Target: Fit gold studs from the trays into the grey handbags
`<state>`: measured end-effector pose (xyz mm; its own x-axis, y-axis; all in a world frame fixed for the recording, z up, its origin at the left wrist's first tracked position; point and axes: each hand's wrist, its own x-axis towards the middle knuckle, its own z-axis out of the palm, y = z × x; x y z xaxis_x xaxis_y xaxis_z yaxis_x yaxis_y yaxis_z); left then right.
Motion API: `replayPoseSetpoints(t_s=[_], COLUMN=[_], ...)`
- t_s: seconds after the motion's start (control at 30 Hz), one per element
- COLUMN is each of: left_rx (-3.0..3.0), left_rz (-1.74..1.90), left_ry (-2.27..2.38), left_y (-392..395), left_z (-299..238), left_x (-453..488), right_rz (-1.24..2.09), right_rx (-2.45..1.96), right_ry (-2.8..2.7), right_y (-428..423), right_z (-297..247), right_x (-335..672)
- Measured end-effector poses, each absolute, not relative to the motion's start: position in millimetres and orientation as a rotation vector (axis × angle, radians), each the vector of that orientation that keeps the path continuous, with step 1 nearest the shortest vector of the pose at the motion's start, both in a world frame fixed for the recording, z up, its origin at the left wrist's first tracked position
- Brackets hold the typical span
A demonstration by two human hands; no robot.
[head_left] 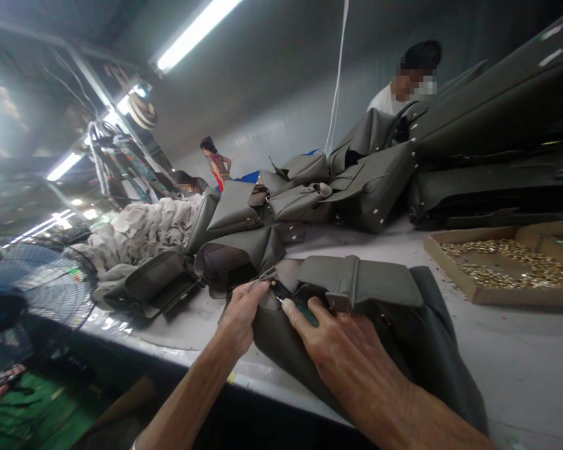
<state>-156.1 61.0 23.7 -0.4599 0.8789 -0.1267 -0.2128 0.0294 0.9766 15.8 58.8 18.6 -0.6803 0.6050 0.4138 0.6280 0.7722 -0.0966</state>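
A grey-green leather bag (pixel 291 347) lies on the table in front of me, its flap and strap (pixel 349 281) facing up. My left hand (pixel 244 309) is closed at the bag's left end, pinching a small leather tab near a metal stud. In my right hand (pixel 342 344) is a screwdriver (pixel 307 314) with a dark green handle, its short metal shaft pointing at the spot by my left fingertips. The right wrist and forearm lie across the bag and hide part of it. Whether the screwdriver's tip touches the stud, I cannot tell.
At the right, a cardboard tray (pixel 478 297) holds many small brass-coloured fittings. More grey-green bags (pixel 375 187) are heaped at the back. Pale wrapped material (pixel 145 228) is piled at the left, by a fan (pixel 42 294). A person (pixel 389 97) is behind the bags.
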Motion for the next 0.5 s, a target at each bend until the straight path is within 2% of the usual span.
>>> replayPoseSetpoints(t_s=[0.1,0.3,0.4,0.5], left_rx=[0.696,0.615,0.612,0.606], left_rz=[1.619,1.662,1.651,1.635], left_ry=[1.434,1.449,1.422,1.394], left_y=[61,58,56,56], left_z=[19,12,13,15], left_x=[-155,-154,-155,-157], right_rz=[0.107,0.319,0.254,0.021], right_rx=[-1.054,-0.974,-0.902,-0.815], right_ry=[-2.394,-2.174,-2.174,-2.251], right_y=[58,58,60,61], right_z=[-4,-22,-19,-13], right_x=[7,-3,2,8])
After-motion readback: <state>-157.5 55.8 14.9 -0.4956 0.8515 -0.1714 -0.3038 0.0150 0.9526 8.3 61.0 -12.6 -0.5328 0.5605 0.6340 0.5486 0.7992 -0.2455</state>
